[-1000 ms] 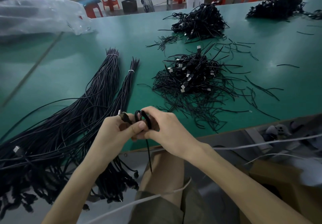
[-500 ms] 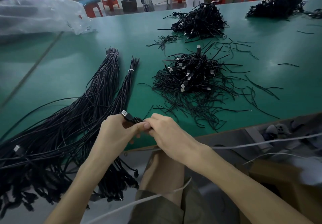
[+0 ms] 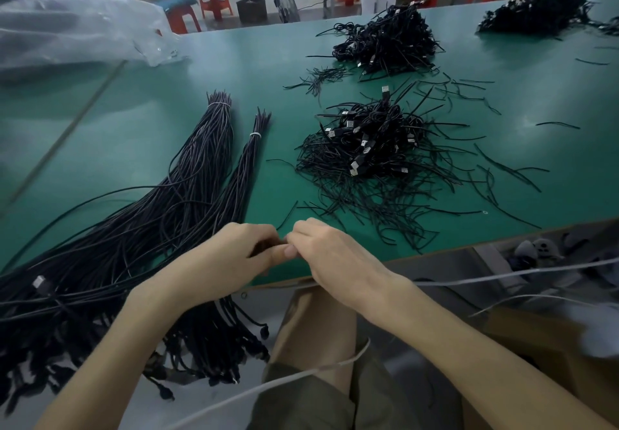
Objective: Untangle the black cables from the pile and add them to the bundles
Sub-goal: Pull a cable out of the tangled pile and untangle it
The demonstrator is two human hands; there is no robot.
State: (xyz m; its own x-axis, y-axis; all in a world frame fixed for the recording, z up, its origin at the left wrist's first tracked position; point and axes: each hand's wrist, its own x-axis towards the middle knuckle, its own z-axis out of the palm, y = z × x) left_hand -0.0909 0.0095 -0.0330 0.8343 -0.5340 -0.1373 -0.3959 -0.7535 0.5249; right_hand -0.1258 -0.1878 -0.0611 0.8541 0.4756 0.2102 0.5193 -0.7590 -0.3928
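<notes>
My left hand (image 3: 231, 258) and my right hand (image 3: 331, 258) meet at the table's near edge, fingertips together, pinching a black cable (image 3: 268, 248) that is almost wholly hidden between them. A tangled pile of black cables (image 3: 371, 148) with silver plugs lies beyond my right hand. Left of it lie two tied bundles: a thick bundle (image 3: 187, 175) and a thinner bundle (image 3: 246, 165), their ends hanging over the table edge under my left forearm.
A green table (image 3: 134, 135) carries two more cable piles at the far side (image 3: 385, 41) (image 3: 536, 11), loose black strands (image 3: 502, 175) on the right, and a clear plastic bag (image 3: 73, 27) at far left. Stools stand behind. A white cord (image 3: 502, 275) crosses below the edge.
The cable's looped coil and silver plug, visible between my fingers before, are now hidden inside my hands. Both hands have closed together and lowered slightly toward the table edge.
</notes>
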